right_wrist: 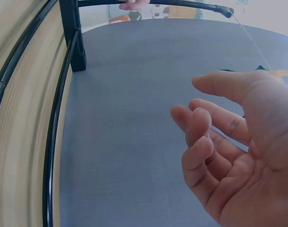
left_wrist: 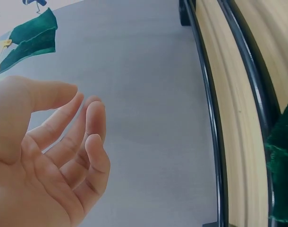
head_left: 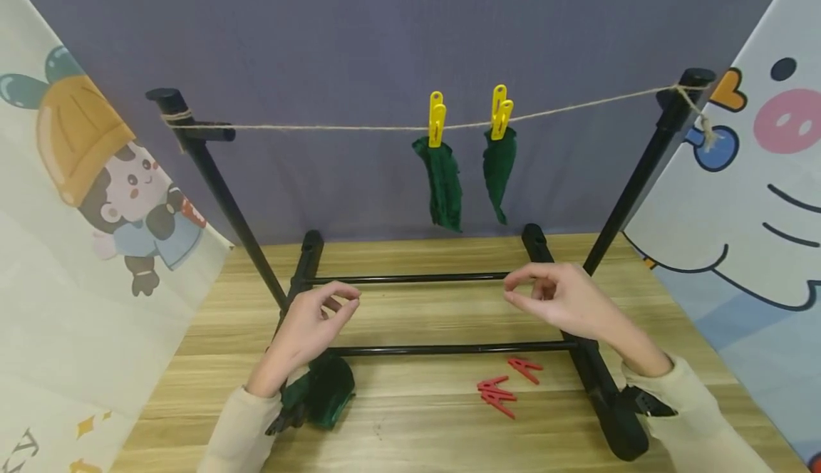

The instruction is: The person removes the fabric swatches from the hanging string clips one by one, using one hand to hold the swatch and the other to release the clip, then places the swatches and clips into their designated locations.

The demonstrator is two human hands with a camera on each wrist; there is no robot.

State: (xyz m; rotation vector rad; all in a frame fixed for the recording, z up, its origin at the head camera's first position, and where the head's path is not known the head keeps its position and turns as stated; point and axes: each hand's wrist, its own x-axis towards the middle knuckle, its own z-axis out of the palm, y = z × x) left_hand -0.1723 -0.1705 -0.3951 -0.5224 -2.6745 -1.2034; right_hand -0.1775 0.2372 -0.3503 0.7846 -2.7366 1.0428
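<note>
My left hand (head_left: 321, 320) hovers over the left side of the rack with its fingers loosely bent and nothing between them. On the other side, my right hand (head_left: 561, 298) hangs in the air in a similar pose, thumb and fingertips apart in the right wrist view, also holding nothing. Above and beyond the hands, two dark green cloth pieces, one wider (head_left: 442, 188) and one narrower (head_left: 499, 174), hang from a string (head_left: 321, 127). A yellow clothespin (head_left: 436, 120) grips the wider piece, and another yellow clothespin (head_left: 500, 113) grips the narrower one.
The string runs between two black posts (head_left: 224, 199) of a rack with lower crossbars (head_left: 449, 350). Red clothespins (head_left: 524, 370) lie on the wooden table (head_left: 398, 416) at the right. More dark green cloth (head_left: 333, 391) lies near my left forearm. A grey-blue panel (head_left: 359, 45) stands behind.
</note>
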